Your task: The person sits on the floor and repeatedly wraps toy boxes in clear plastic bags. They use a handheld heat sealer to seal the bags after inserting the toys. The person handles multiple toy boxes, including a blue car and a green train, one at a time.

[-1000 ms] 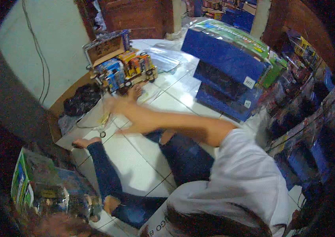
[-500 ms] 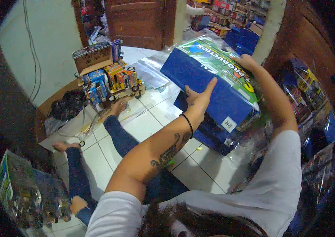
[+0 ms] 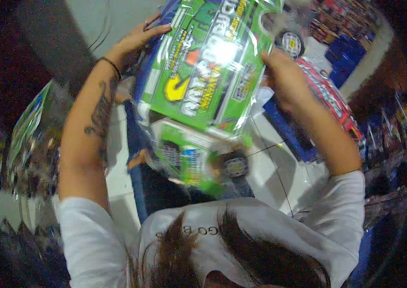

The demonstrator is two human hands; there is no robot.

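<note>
A large green and blue toy box [image 3: 203,72] in clear plastic wrap is held up in front of me, its printed green face turned toward me. Black toy wheels stick out by it, one wheel [image 3: 235,164] at the near end and another wheel [image 3: 291,44] at the far right. My left hand [image 3: 138,42] grips the box's left edge, thumb on the green face and the other fingers mostly hidden. On the right edge lies my right hand [image 3: 282,74], blurred, its thumb over the edge and its remaining fingers out of sight.
Beyond my right forearm stands another blue box [image 3: 294,132] with a red toy vehicle [image 3: 328,91]. Plastic-wrapped boxes [image 3: 33,139] stand at the left, and more wrapped packages [image 3: 386,139] at the right. White tiled floor [image 3: 270,168] shows below.
The toy box has swung left and closer, turning its green face toward me. My left hand moved from the blue side to the left edge. The view has shifted, and a red toy shows at right.
</note>
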